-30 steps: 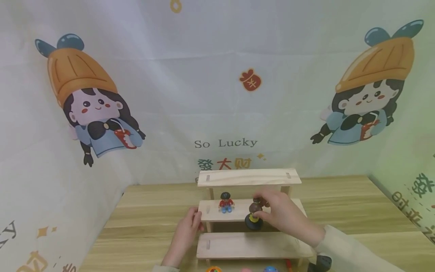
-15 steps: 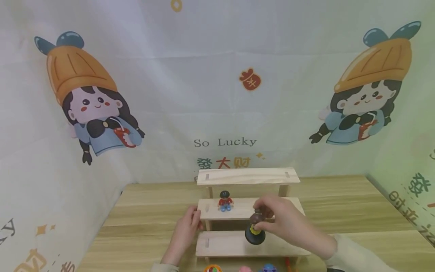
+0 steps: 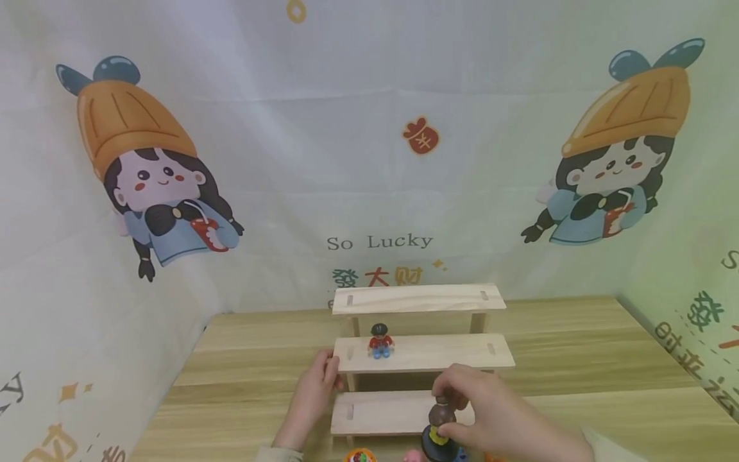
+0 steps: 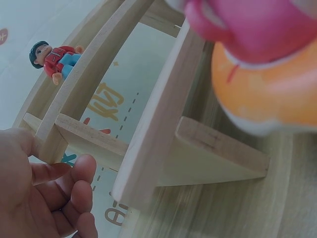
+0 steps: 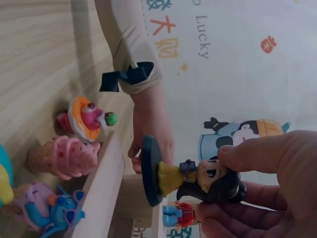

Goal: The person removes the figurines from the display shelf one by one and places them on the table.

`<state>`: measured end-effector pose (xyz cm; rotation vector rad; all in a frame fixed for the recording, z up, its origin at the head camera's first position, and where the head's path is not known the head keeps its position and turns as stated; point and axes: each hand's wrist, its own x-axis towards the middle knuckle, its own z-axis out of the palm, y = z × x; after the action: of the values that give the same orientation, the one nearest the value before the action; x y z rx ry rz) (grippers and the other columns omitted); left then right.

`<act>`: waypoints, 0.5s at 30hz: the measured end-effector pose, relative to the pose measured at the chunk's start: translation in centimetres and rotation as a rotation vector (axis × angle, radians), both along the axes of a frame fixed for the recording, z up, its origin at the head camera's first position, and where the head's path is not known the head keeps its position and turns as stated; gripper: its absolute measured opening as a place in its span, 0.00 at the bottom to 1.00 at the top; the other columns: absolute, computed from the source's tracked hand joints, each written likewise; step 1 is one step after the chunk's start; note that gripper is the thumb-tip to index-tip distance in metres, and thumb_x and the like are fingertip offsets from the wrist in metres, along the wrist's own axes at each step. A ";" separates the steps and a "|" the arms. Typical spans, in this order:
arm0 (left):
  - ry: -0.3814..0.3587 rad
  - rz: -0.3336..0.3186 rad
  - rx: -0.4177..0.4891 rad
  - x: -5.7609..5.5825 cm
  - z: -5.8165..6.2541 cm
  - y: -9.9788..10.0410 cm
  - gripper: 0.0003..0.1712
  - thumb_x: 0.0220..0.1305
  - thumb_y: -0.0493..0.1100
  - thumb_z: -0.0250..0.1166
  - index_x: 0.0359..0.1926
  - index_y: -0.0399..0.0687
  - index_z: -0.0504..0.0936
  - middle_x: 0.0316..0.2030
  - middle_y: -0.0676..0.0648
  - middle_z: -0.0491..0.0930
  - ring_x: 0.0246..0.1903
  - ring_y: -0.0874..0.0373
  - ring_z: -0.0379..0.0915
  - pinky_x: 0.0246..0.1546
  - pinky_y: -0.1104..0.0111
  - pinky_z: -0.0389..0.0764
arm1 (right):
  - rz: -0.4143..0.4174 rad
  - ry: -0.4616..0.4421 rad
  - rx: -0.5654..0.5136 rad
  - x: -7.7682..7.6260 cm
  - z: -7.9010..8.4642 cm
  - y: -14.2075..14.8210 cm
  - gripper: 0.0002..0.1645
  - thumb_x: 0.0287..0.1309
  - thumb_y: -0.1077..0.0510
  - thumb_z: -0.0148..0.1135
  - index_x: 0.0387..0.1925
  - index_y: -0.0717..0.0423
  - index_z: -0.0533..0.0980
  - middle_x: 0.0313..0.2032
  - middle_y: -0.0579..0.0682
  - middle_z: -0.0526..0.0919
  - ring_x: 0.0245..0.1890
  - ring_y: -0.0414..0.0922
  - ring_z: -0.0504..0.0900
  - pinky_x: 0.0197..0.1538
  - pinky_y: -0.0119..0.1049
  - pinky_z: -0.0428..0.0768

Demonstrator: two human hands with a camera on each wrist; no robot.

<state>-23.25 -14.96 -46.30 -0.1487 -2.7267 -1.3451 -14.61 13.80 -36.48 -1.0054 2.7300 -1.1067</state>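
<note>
My right hand (image 3: 482,401) grips a dark-haired doll figurine (image 5: 171,178) by its head, thumb on one side and fingers on the other. The figurine wears a yellow dress and has a round black base. In the head view it hangs over the front of the lowest tier. My left hand (image 3: 314,388) holds the left end of the middle tier of a wooden three-tier display stand (image 3: 427,351), thumb and finger at the board's end in the left wrist view. A small toy figure (image 3: 381,341) in a red jacket and blue trousers sits on that tier.
In front of the stand are an orange-and-pink toy (image 5: 85,119), a pink ice-cream-shaped toy (image 5: 67,156) and a blue toy with sunglasses (image 5: 59,210). A printed cloth (image 3: 369,147) hangs behind the wooden table (image 3: 242,359).
My right hand has brought the doll figurine down and toward me, from the middle tier to the front of the lowest one. The left hand has stayed at the stand.
</note>
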 end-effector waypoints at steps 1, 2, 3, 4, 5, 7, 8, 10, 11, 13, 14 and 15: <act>0.002 -0.001 0.001 0.0 0.0 0.0 0.18 0.75 0.46 0.45 0.56 0.39 0.70 0.22 0.51 0.75 0.19 0.59 0.63 0.19 0.70 0.64 | -0.003 -0.052 0.009 0.2 0.0 0.0 0.17 0.51 0.51 0.72 0.39 0.44 0.72 0.33 0.34 0.75 0.33 0.30 0.74 0.37 0.30 0.77; 0.002 -0.002 0.001 -0.1 0.1 0.0 0.18 0.75 0.46 0.45 0.56 0.39 0.70 0.22 0.51 0.75 0.19 0.59 0.63 0.19 0.70 0.64 | -0.007 -0.095 0.020 0.3 -0.1 0.1 0.16 0.51 0.50 0.71 0.39 0.43 0.73 0.33 0.33 0.75 0.34 0.30 0.74 0.37 0.30 0.76; 0.004 -0.002 0.000 -0.1 0.1 0.0 0.18 0.75 0.46 0.45 0.56 0.39 0.70 0.22 0.51 0.75 0.19 0.59 0.63 0.19 0.70 0.63 | -0.007 -0.143 0.022 0.5 -0.2 0.2 0.16 0.52 0.49 0.70 0.39 0.42 0.73 0.33 0.32 0.75 0.34 0.30 0.74 0.38 0.30 0.76; 0.004 -0.002 0.000 -0.1 0.1 0.0 0.18 0.75 0.46 0.45 0.56 0.40 0.70 0.22 0.51 0.75 0.19 0.59 0.63 0.19 0.70 0.63 | 0.009 -0.150 0.018 0.6 -0.5 0.2 0.15 0.53 0.50 0.70 0.39 0.41 0.73 0.34 0.33 0.75 0.35 0.30 0.74 0.38 0.30 0.76; 0.003 -0.003 0.002 -0.1 0.2 0.0 0.18 0.75 0.46 0.45 0.56 0.40 0.70 0.22 0.51 0.75 0.19 0.59 0.63 0.19 0.70 0.63 | 0.046 -0.116 0.006 0.6 -0.9 0.3 0.14 0.53 0.51 0.69 0.39 0.42 0.73 0.35 0.33 0.75 0.35 0.30 0.74 0.38 0.30 0.76; 0.000 -0.004 0.003 -0.1 0.2 0.0 0.19 0.75 0.46 0.45 0.57 0.40 0.70 0.22 0.51 0.75 0.19 0.59 0.63 0.19 0.70 0.63 | 0.156 0.022 -0.019 0.6 -1.9 0.4 0.14 0.54 0.53 0.68 0.41 0.45 0.74 0.36 0.36 0.76 0.36 0.30 0.75 0.39 0.28 0.76; -0.002 -0.004 0.004 0.0 0.2 0.1 0.19 0.75 0.47 0.45 0.57 0.40 0.70 0.22 0.51 0.76 0.19 0.59 0.63 0.19 0.70 0.63 | 0.214 0.109 -0.023 0.5 -2.5 0.4 0.13 0.55 0.54 0.67 0.42 0.47 0.74 0.36 0.38 0.77 0.36 0.31 0.75 0.39 0.26 0.76; -0.008 -0.004 0.006 0.0 0.2 0.1 0.19 0.75 0.47 0.45 0.57 0.41 0.70 0.22 0.50 0.76 0.19 0.59 0.62 0.19 0.70 0.63 | 0.295 0.289 -0.035 0.4 -3.9 0.3 0.10 0.58 0.55 0.64 0.42 0.49 0.75 0.36 0.41 0.78 0.37 0.30 0.75 0.39 0.21 0.74; -0.010 -0.004 0.007 0.0 0.2 0.1 0.19 0.75 0.47 0.45 0.56 0.41 0.70 0.23 0.50 0.76 0.19 0.59 0.62 0.18 0.70 0.63 | 0.308 0.355 -0.036 0.4 -4.6 0.1 0.09 0.59 0.54 0.63 0.42 0.49 0.76 0.35 0.41 0.78 0.36 0.29 0.74 0.39 0.18 0.72; -0.012 -0.003 0.008 0.0 0.1 0.1 0.18 0.75 0.47 0.45 0.56 0.41 0.70 0.23 0.50 0.76 0.19 0.59 0.62 0.18 0.70 0.63 | 0.343 0.543 -0.002 0.4 -5.9 -0.3 0.05 0.60 0.54 0.62 0.38 0.48 0.78 0.33 0.39 0.78 0.33 0.27 0.73 0.36 0.14 0.69; -0.011 -0.002 0.008 0.0 0.1 0.1 0.18 0.75 0.47 0.45 0.55 0.41 0.70 0.23 0.50 0.76 0.19 0.59 0.62 0.18 0.70 0.63 | 0.340 0.616 0.017 0.5 -6.5 -0.6 0.03 0.61 0.53 0.62 0.36 0.47 0.78 0.31 0.37 0.78 0.32 0.26 0.72 0.36 0.13 0.67; -0.010 -0.001 0.006 0.0 0.1 0.1 0.18 0.75 0.47 0.45 0.55 0.41 0.70 0.23 0.50 0.76 0.19 0.59 0.62 0.18 0.70 0.63 | 0.330 0.677 0.030 0.6 -7.0 -0.8 0.03 0.60 0.52 0.63 0.34 0.45 0.78 0.30 0.35 0.78 0.30 0.26 0.71 0.35 0.12 0.65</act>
<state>-23.28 -14.85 -46.22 -0.1434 -2.7311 -1.3573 -14.02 12.96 -43.50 -2.0445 2.8295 -0.7633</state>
